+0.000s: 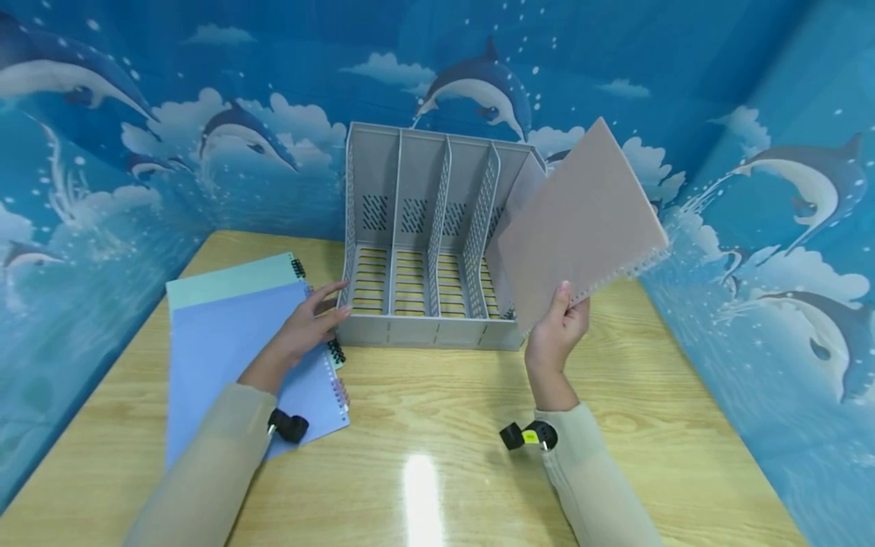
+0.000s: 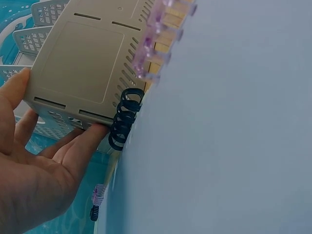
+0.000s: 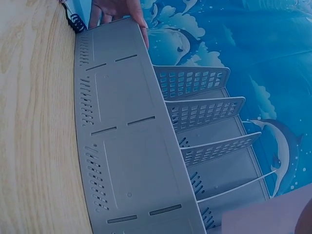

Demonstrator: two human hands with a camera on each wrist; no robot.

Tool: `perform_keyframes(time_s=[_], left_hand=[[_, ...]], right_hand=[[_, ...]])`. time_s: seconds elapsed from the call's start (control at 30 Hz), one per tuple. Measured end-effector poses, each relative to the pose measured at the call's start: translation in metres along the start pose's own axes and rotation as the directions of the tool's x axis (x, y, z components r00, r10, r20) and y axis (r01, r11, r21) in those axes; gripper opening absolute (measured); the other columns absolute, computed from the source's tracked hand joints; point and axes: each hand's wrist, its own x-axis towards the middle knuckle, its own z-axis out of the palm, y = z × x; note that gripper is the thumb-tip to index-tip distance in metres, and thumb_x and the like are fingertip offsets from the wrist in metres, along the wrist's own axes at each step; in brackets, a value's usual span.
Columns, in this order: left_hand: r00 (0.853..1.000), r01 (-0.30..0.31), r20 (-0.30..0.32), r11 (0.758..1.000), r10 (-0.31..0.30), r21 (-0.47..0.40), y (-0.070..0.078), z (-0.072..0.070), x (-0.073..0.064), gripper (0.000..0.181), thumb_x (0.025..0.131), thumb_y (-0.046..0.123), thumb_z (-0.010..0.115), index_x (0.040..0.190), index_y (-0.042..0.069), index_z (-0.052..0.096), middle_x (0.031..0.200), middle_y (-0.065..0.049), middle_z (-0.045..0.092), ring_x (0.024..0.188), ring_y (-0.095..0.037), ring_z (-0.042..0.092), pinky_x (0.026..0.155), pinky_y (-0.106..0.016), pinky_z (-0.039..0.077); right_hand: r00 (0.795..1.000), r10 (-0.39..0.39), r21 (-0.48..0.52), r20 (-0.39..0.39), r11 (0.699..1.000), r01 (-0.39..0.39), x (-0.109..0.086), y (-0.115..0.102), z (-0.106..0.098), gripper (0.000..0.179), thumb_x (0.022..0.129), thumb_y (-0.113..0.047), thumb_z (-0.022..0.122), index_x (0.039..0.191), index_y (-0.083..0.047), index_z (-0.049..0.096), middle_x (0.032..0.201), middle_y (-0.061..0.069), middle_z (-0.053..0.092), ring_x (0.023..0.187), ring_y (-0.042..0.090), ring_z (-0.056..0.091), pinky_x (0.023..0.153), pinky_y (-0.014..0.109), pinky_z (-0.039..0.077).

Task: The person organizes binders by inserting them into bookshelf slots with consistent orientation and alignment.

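Note:
A grey file organizer (image 1: pixel 431 333) with upright perforated dividers stands on the wooden table. My left hand (image 1: pixel 305 327) grips its left front corner; the left wrist view has the thumb at the upper edge and the fingers (image 2: pixel 85 146) along the side. Raised at the organizer's right side is a pinkish-beige spiral notebook (image 1: pixel 581 224), tilted, with its clear coil toward the lower right. My right hand (image 1: pixel 557 334) pinches its lower edge, thumb on the near face. Behind it, a pale notebook (image 1: pixel 522 186) stands in the rightmost compartment, partly hidden. In the right wrist view a pink corner (image 3: pixel 263 217) of a notebook shows.
Left of the organizer, a blue spiral notebook (image 1: pixel 232 342) lies over a light green one (image 1: pixel 232 279), their coils toward the organizer. The left forearm passes above them. A dolphin-print curtain (image 1: pixel 273 190) hangs close behind and beside the table (image 1: pixel 383 410).

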Motion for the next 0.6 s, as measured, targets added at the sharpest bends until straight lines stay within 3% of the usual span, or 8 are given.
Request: perform_keyframes(time_s=[0.6], left_hand=[[1.0,0.009,-0.013,1.0,-0.009,0.011,-0.001,0.0,-0.001,0.072,0.094,0.047,0.06,0.155,0.031,0.025,0.16,-0.017,0.015,0.143,-0.041,0.023,0.107,-0.057,0.036]], right_hand=[[0.999,0.04,-0.093,0.036,0.995,-0.036,0.01,0.01,0.003,0.029,0.104,-0.019,0.044,0.125,-0.003,0.055,0.116,0.014,0.065,0.105,0.028,0.064,0.091,0.038,0.054]])
